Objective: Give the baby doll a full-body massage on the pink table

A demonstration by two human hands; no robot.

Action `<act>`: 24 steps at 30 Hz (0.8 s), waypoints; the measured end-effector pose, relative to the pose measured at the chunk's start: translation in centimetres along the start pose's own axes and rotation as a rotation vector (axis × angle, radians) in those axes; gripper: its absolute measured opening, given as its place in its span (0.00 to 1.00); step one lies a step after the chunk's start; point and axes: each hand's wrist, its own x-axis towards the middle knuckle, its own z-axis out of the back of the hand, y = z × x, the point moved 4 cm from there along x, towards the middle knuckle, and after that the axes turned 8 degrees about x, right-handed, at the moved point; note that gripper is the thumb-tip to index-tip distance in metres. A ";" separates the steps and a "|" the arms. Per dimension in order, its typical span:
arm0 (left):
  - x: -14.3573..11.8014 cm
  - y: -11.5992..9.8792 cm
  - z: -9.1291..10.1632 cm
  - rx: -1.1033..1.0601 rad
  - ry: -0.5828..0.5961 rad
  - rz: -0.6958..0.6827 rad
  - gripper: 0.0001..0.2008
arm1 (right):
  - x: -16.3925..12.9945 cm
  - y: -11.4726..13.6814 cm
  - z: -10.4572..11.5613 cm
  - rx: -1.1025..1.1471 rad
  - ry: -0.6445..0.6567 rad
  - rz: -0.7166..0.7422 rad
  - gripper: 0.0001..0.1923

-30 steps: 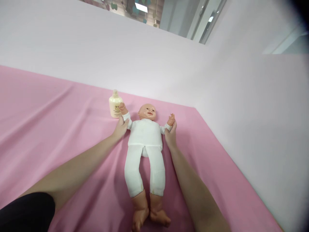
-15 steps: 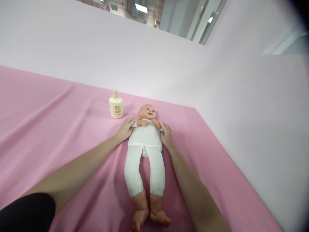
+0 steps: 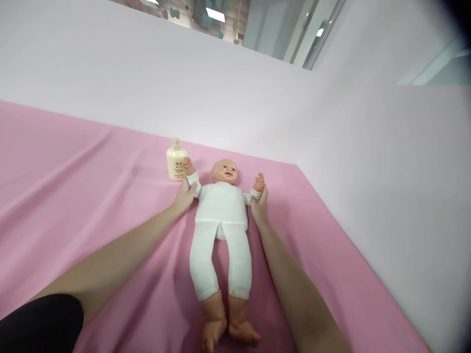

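Head view: creased pink sheet (image 3: 99,186) beneath doll (image 3: 221,203).

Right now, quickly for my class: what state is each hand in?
Left hand: closed, holding the doll's arm nearer the bottle.
Right hand: closed, holding the doll's other arm.

A plain white back wall (image 3: 147,88) stands behind the pink cloth surface (image 3: 73,196), which has soft folds on its L side, & a white side wall (image 3: 397,171) meets it on the R. Above the slanting top edge of the back wall, part of the rm. beyond is seen: a bright rect. ceiling light (image 3: 215,14), small hanging decorations (image 3: 174,13) in green & blue, and a grey panel (image 3: 268,27) w/ pale strips (image 3: 314,37) beside it. At upper R is a grey-blue patch (image 3: 451,69), too blurred to identify.
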 end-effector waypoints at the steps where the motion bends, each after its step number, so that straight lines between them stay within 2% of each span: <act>1: 0.1 0.3 0.1 -0.030 -0.021 0.034 0.19 | 0.1 -0.1 0.3 0.014 -0.036 -0.010 0.35; 6: 0.3 1.4 0.6 -0.096 -0.094 0.160 0.16 | 0.3 -1.6 1.4 0.036 -0.178 -0.107 0.37; 9: 0.2 1.2 0.6 -0.084 -0.100 0.169 0.15 | 0.4 -2.1 1.5 0.010 -0.182 -0.121 0.37; 17: 0.0 -0.1 -0.1 0.042 0.033 -0.032 0.22 | 0.2 -0.7 0.5 -0.055 -0.015 -0.020 0.34; 21: -0.2 -1.1 -0.8 0.193 0.186 -0.188 0.23 | -0.2 0.1 -0.5 -0.151 0.135 0.006 0.31; 24: -0.6 -1.8 -1.3 0.333 0.298 -0.311 0.22 | -0.4 0.5 -1.3 -0.272 0.257 0.067 0.32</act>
